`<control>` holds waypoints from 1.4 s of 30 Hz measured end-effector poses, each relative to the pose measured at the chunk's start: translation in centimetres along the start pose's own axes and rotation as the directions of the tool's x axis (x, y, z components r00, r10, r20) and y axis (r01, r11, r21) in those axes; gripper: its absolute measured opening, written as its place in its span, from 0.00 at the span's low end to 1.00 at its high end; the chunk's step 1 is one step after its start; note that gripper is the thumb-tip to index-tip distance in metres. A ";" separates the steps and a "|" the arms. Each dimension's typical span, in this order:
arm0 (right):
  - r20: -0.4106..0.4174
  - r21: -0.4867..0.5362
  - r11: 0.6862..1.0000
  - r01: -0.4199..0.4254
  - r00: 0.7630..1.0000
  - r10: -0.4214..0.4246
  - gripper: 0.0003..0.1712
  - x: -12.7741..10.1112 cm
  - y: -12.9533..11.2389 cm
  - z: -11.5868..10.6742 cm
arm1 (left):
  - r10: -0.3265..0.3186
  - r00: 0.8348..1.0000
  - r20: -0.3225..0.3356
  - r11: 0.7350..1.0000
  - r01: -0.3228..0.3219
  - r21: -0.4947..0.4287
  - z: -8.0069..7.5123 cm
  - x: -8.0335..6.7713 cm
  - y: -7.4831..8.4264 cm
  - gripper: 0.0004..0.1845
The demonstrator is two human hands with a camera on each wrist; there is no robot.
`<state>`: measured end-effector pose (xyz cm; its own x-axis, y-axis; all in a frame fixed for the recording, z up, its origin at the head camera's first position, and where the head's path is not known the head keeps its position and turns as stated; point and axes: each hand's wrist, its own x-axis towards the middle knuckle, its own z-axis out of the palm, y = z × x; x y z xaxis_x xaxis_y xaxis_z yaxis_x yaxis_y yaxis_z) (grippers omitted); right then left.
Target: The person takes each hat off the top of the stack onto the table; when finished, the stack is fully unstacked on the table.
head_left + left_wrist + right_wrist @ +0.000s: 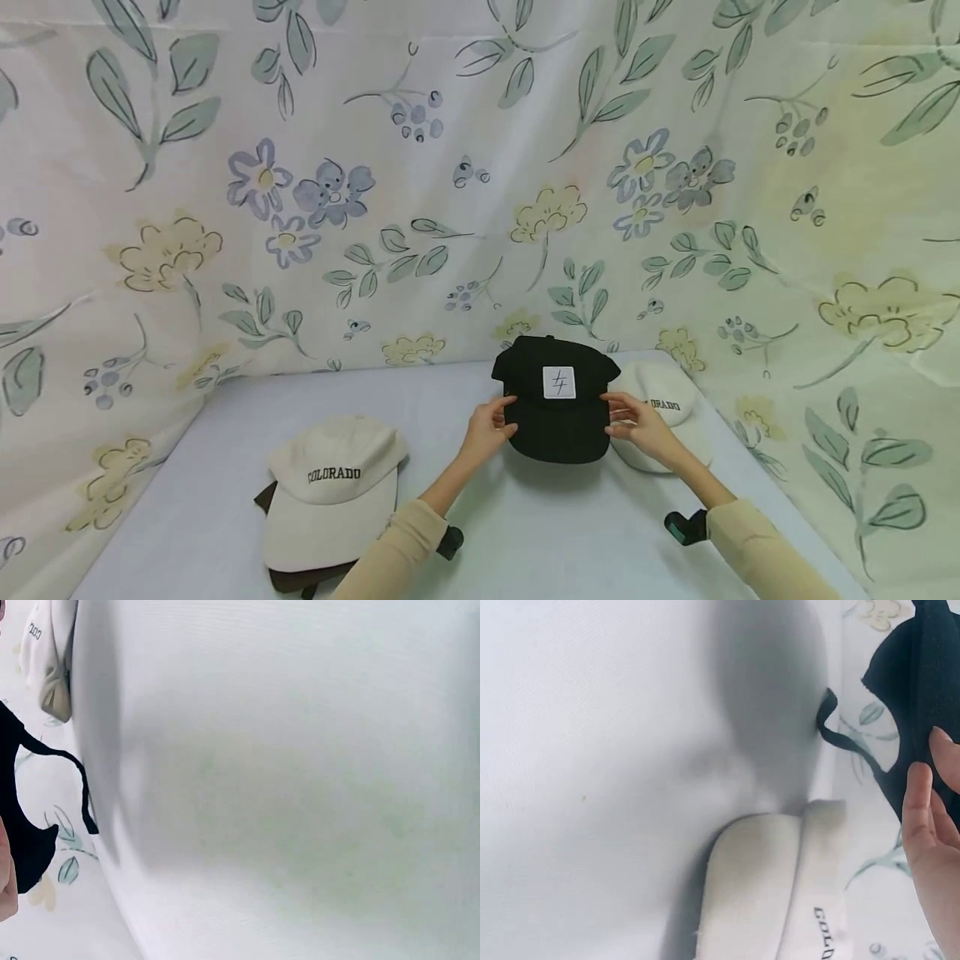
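Head view: black cap (pixel 557 408) was pinched at both sides by left hand (pixel 489 429) and right hand (pixel 643 428) — a one-sided slip could tilt it.

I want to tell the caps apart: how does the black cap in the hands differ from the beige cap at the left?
The black cap bears a white square patch; the beige cap bears the word COLORADO. The black cap is held up between the left hand and the right hand; the beige cap rests on a brown cap. Both have front brims.
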<state>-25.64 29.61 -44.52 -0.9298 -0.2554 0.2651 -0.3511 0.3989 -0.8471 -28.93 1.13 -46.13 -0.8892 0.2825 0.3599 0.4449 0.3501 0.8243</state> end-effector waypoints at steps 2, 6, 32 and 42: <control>0.001 -0.002 1.000 -0.020 1.000 0.020 0.29 0.0 0.3 0.0 | 0.000 1.000 0.000 1.000 0.000 -0.007 0.3 -0.1 -0.2 0.23; -0.005 0.015 0.999 -0.038 0.999 0.038 0.30 0.1 1.4 0.0 | -0.006 1.000 0.009 1.000 0.006 -0.020 1.2 -0.2 -0.7 0.23; 0.007 -0.016 0.995 -0.096 0.995 0.096 0.30 -0.9 5.4 0.5 | -0.028 0.987 0.156 0.998 0.037 -0.051 3.4 -1.5 -2.4 0.22; 0.010 -0.079 0.990 -0.118 0.993 0.119 0.31 -0.9 5.7 1.0 | 0.100 0.981 0.167 0.990 -0.115 0.085 9.1 1.3 -15.1 0.24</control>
<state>-26.65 31.27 -50.04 -0.9639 -0.2144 0.1577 -0.2464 0.4947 -0.8334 -35.81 4.29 -62.11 -0.8099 0.4609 0.3628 0.5521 0.3900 0.7370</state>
